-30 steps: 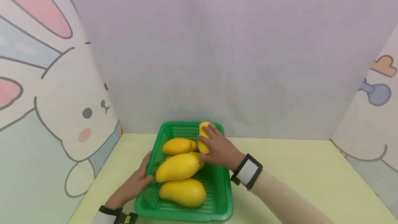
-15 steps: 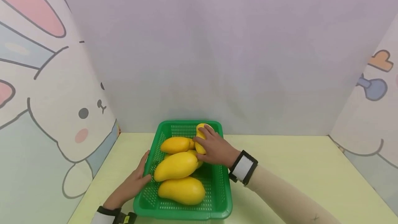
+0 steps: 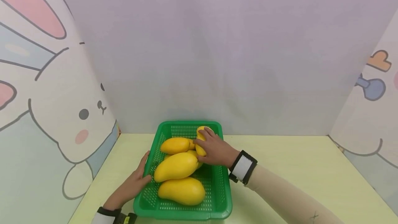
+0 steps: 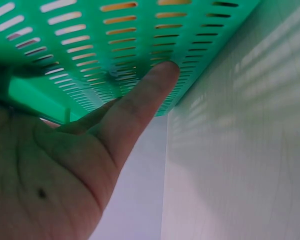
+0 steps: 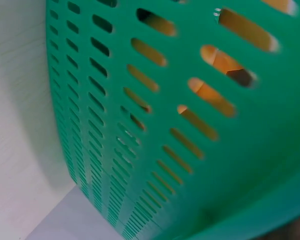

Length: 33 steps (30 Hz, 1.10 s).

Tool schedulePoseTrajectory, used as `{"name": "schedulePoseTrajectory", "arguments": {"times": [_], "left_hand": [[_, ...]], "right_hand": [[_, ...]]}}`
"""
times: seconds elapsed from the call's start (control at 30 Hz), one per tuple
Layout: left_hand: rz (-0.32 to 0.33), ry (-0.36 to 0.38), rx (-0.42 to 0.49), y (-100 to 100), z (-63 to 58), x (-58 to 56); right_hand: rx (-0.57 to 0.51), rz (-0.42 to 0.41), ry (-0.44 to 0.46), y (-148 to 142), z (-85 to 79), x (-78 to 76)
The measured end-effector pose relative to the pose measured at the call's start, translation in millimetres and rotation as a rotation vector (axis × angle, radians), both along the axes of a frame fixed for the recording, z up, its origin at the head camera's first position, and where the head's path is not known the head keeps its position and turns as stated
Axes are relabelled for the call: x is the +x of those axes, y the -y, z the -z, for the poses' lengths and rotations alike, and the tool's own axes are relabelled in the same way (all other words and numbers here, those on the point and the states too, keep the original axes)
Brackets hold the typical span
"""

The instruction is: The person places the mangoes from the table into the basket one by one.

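In the head view, my right hand [image 3: 217, 150] grips a yellow mango [image 3: 200, 149] at the far right corner of a green perforated basket [image 3: 220, 213]; the fingers cover part of the fruit. My left hand [image 3: 130, 186] rests against the basket's left side. The left wrist view shows that hand's palm, with a straight finger touching the slotted outer wall [image 4: 135, 35]. Other mangoes lie in the basket: one at the back [image 3: 175, 146], a larger one in the middle [image 3: 176, 167] and one near the front [image 3: 181, 191]. More fruit is partly hidden among them.
The basket stands on a pale yellow-green table [image 3: 289, 168]. A plain light curtain [image 3: 199, 61] hangs behind. Panels with cartoon drawings, a rabbit [image 3: 62, 113] among them, flank both sides. Through the right wrist view's basket wall [image 5: 155, 125], orange-yellow fruit shows.
The mango in my right hand has dropped slightly lower in the basket's far right corner. My left hand stays at the basket's side. The head view has shifted a little.
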<state>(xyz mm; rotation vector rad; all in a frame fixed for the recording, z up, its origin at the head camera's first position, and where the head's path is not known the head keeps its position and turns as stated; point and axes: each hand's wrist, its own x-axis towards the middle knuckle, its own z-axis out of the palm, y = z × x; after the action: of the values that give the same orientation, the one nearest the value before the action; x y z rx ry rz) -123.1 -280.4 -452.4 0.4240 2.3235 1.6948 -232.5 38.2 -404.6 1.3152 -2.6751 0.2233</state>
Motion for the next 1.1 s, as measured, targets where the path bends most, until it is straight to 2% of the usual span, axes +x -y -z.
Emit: {"name": "schedulePoseTrajectory", "arguments": {"times": [0.27, 0.6, 1.1], "left_hand": [[-0.022, -0.003, -0.039, -1.2, 0.8, -0.1], [-0.026, 0.014, -0.038, -0.8, -0.2, -1.0], [-0.026, 0.018, -0.037, -0.3, -0.1, -0.8]], "right_hand": [[0.030, -0.019, 0.000, 0.2, 4.7, -3.5], [0.053, -0.021, 0.013, 1.3, 8.2, -7.6], [0.062, -0.007, 0.018, -1.1, 7.4, -4.7]]}}
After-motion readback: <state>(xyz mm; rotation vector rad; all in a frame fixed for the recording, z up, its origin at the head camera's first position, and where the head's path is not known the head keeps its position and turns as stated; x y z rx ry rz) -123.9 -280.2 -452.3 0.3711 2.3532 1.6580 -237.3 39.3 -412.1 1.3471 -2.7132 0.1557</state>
